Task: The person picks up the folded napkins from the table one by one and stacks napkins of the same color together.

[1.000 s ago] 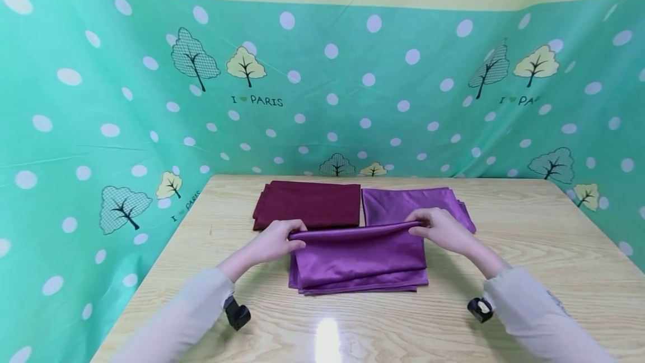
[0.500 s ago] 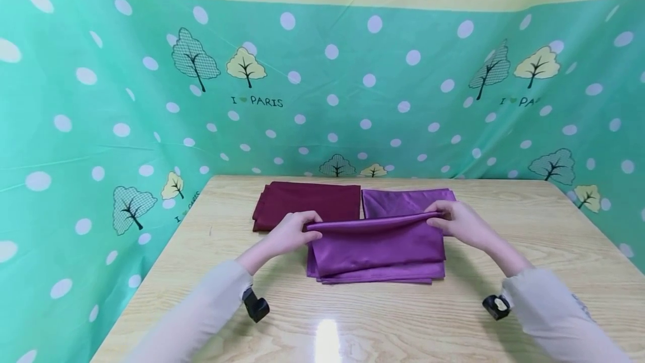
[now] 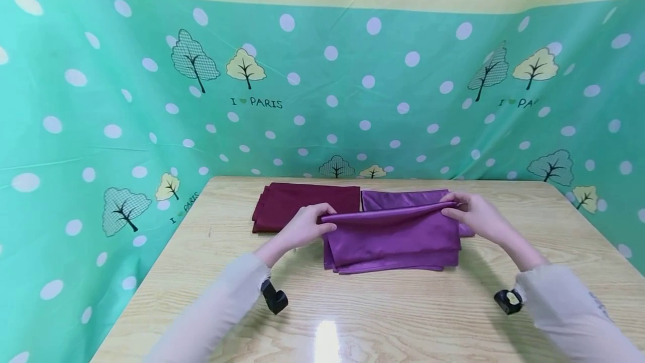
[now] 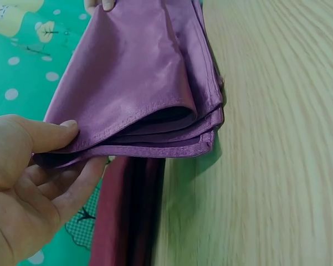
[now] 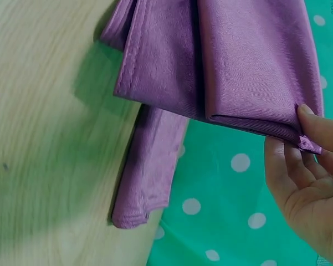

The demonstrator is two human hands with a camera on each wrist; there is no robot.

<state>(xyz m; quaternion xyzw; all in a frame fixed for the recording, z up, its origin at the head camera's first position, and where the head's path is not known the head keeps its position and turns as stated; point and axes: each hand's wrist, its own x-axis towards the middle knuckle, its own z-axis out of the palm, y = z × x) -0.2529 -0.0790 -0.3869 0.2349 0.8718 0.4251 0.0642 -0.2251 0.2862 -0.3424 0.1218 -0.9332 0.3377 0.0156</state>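
A folded purple satin cloth [image 3: 395, 242] is stretched between both hands in the head view, its top edge raised and its layers hanging below. My left hand [image 3: 304, 226] pinches the upper left corner; in the left wrist view its thumb lies over the fold [image 4: 127, 72] and the fingers sit underneath. At the upper right corner, my right hand [image 3: 476, 214] pinches the cloth between thumb and fingers, also plain in the right wrist view. Behind it lies a second folded purple cloth [image 3: 398, 199], partly covered. A folded dark red cloth [image 3: 302, 200] lies beside that one, to the left.
The pale wooden table [image 3: 383, 318] reaches back to a green dotted curtain [image 3: 353, 71] with printed trees. Black wrist cameras are strapped near both sleeves. A bright light reflection shows on the table's near part.
Both hands have carried the held purple cloth to the right and farther back, so it now overlaps more of the second purple cloth. The dark red cloth has not moved.
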